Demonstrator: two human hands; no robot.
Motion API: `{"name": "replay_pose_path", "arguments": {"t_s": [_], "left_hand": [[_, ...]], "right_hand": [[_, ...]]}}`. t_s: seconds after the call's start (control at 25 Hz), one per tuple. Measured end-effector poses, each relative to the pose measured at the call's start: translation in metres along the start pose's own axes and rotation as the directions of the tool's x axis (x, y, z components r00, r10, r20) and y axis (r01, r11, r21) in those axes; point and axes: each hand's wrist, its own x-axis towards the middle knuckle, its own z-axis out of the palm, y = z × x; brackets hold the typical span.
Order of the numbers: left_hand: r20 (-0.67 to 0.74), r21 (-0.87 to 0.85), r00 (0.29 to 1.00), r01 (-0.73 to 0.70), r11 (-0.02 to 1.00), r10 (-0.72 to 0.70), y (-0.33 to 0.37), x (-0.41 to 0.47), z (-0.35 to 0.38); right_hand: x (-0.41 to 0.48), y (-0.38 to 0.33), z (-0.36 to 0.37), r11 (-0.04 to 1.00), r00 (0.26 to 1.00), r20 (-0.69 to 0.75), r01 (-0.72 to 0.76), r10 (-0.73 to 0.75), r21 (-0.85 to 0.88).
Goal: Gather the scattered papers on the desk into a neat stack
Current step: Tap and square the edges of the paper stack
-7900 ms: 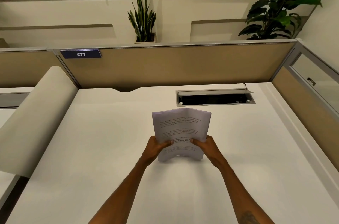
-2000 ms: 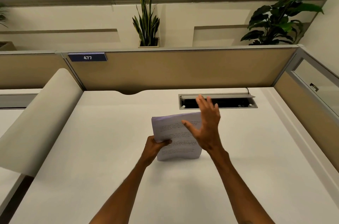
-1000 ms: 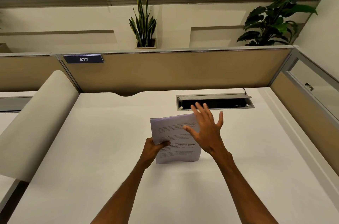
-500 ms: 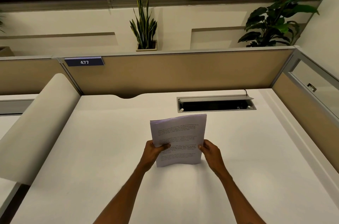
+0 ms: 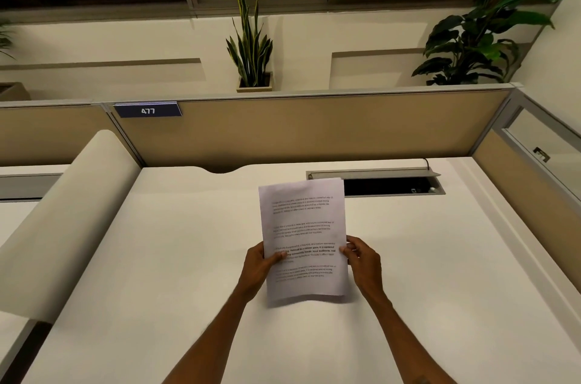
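Note:
A stack of white printed papers [image 5: 303,226] stands nearly upright above the middle of the white desk [image 5: 157,257], its bottom edge close to or on the surface. My left hand [image 5: 259,267] grips the stack's left edge, thumb across the front page. My right hand [image 5: 361,261] pinches the right edge at about the same height. The sheets look aligned, with the top page's text facing me. I see no loose papers elsewhere on the desk.
An open cable slot [image 5: 390,185] is set into the desk behind the papers. A tan partition [image 5: 314,128] with a "477" label [image 5: 147,110] borders the far edge. A curved beige divider [image 5: 63,213] lies to the left, a side panel [image 5: 528,182] to the right.
My right hand, raised open over the stack a second ago, has come down and taken hold of the right edge. The stack now stands taller and flatter between both hands.

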Motion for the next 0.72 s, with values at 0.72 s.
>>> {"name": "replay_pose_path", "arguments": {"t_s": [0.72], "left_hand": [[-0.149,0.206,0.989,0.049,0.977,-0.018,0.056,0.115,-0.064]], "right_hand": [[0.128,-0.048,0.099,0.967,0.971,0.025,-0.238,0.237,0.087]]}}
